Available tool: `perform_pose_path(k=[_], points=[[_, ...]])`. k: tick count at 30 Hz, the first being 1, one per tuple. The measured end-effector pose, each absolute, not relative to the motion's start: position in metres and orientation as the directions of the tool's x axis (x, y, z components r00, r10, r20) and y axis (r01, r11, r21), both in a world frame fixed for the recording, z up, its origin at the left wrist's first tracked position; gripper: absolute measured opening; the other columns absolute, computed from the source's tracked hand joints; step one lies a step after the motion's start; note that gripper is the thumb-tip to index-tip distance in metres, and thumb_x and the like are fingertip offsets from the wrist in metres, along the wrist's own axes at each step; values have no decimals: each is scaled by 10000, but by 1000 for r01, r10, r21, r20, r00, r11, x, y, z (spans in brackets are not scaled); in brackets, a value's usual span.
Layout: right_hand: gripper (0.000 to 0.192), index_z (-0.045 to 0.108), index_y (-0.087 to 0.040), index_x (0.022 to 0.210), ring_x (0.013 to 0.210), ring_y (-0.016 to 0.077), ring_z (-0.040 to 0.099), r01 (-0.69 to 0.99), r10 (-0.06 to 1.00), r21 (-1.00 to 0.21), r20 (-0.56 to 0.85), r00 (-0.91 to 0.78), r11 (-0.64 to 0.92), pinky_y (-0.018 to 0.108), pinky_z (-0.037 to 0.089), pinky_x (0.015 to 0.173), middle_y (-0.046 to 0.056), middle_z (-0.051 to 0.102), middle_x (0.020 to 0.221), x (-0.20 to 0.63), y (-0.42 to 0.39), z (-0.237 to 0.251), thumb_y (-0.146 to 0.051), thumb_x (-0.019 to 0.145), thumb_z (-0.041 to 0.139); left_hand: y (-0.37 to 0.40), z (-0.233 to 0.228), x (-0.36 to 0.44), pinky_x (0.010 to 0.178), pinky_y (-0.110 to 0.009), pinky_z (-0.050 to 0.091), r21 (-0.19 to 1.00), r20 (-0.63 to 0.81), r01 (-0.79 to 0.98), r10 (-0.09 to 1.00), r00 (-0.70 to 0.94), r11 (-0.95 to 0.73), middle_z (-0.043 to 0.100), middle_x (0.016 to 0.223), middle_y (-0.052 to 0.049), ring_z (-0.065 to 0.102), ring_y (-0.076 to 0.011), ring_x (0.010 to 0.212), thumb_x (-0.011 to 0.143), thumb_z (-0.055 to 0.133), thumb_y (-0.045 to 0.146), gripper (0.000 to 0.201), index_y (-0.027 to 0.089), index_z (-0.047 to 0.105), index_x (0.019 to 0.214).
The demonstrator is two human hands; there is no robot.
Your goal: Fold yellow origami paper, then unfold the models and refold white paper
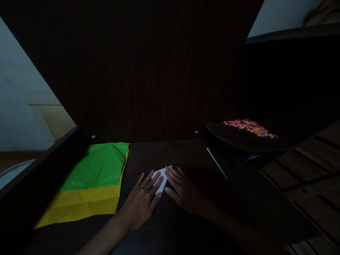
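A small folded piece of white paper (161, 185) lies flat on the dark wooden surface (164, 150). Across its left part rests my left hand (143, 198), fingers spread and lying flat on the paper. My right hand (183, 189) touches the paper's right edge with its fingertips, the fingers stretched out and the thumb apart. Part of the paper is hidden beneath the fingers. To the left of my hands lie creased sheets, a green sheet (98, 166) on top of a yellow sheet (87, 202).
A dark upright wooden panel (159, 78) rises behind the surface. At right, a curved dark shelf (225, 134) bears a heap of small pink, red and yellow pieces (251, 127). A thin pale-green strip (216, 163) stands below it. A low dark side board (39, 173) edges the left.
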State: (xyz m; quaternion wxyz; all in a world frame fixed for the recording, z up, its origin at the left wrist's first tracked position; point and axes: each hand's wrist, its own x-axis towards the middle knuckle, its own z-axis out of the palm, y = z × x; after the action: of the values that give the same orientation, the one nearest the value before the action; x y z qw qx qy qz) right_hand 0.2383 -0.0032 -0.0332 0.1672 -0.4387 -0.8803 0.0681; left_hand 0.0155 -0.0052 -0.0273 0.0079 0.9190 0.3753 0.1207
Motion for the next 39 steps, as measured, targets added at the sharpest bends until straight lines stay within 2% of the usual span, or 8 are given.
perform_pose_path(k=[7,13,22,39], points=[[541,335,-121,1468,1428,263,286,761,805,-266,228,-547,592,537,279,1149,143,366,1514,239,1,-31,-326,978,437,-3,-28,15,1125,-526,311,100,222,685,687,692,-722,303,1562,-29,284,-273,1429,1009,357,357,542,296,187,1521],[538,348,-124,1462,1431,261,279,766,804,-247,217,-554,594,531,269,1156,131,356,1521,240,3,-31,-326,973,448,-4,-26,14,1124,-526,308,93,172,687,691,702,-720,284,1568,-9,254,-276,1440,1010,346,386,563,291,147,1528],[557,320,-135,1479,1433,256,274,759,799,-255,243,-550,599,526,278,1153,138,354,1521,242,4,-34,-343,976,441,-6,-25,12,1135,-514,296,101,205,677,681,703,-729,285,1569,-13,256,-277,1439,1002,360,399,590,283,129,1532],[444,487,-157,1387,1421,297,295,791,804,-196,294,-516,579,542,339,1120,131,379,1509,253,5,-36,-306,969,472,-6,-22,12,1138,-515,292,110,190,680,687,702,-725,278,1571,-18,255,-276,1440,1003,354,403,598,285,107,1535]])
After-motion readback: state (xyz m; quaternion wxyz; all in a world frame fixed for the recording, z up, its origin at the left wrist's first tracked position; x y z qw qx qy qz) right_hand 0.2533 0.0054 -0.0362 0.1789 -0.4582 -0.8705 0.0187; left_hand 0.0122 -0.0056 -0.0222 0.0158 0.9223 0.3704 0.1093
